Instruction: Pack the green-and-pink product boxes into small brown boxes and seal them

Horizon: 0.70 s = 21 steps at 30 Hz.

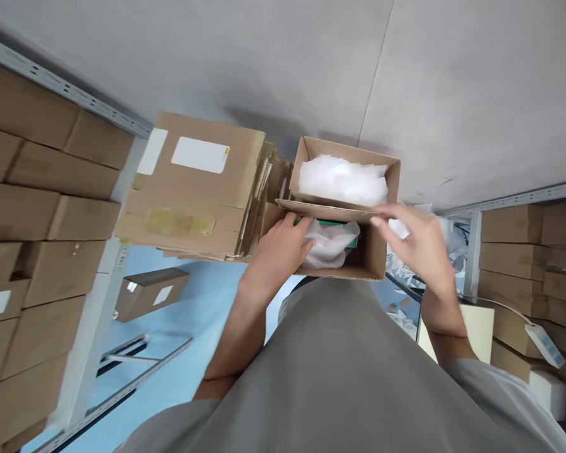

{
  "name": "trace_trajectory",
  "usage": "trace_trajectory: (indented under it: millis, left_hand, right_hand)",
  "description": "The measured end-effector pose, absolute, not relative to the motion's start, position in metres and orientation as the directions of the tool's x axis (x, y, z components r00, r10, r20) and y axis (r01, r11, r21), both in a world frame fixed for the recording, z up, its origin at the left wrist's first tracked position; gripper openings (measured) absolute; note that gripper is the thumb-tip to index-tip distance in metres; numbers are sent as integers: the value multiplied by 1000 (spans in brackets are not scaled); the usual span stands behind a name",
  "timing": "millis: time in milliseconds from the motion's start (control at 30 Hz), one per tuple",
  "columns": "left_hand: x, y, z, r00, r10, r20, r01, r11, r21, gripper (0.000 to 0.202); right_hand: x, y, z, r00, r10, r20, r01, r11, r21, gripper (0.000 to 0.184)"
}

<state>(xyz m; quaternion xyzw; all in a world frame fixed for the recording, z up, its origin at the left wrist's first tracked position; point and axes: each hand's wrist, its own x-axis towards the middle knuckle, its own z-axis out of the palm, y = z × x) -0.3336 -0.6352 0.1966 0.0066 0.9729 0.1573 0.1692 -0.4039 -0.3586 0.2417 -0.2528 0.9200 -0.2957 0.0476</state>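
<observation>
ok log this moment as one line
left hand: in near box, at white wrap over green item | right hand: by that box's far right corner | far box: white sheets inside

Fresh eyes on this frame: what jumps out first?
Probably the near open box in front of the person, with the left hand at white wrap around something green inside. Just beyond it sits another open box, holding white padding. Left of both, a big stack of cardboard shows white labels.
</observation>
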Motion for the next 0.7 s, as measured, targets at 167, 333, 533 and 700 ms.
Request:
trace_trajectory:
  millis: [167,333,533,700]
  left_hand:
    - [-327,-631,200,-969,143,-202,42,899,436,18]
    - [-337,-628,191,-950,107,-294,-37,894,446,6]
    - [-335,-628,197,-966,85,-246,-39,888,459,13]
    - [-325,-631,202,-980,95,-172,-6,860,511,23]
  right_hand:
    - [-498,-355,168,-952,-306,-29,-231,774,-590,32]
    - [-576,-396,58,-743,-380,-551,-206,913,-352,65]
    - [-585,-432,17,-680,-349,-644,-351,927,-132,44]
    - [-583,-417,39,-790,-385,-476,-317,923,-221,38]
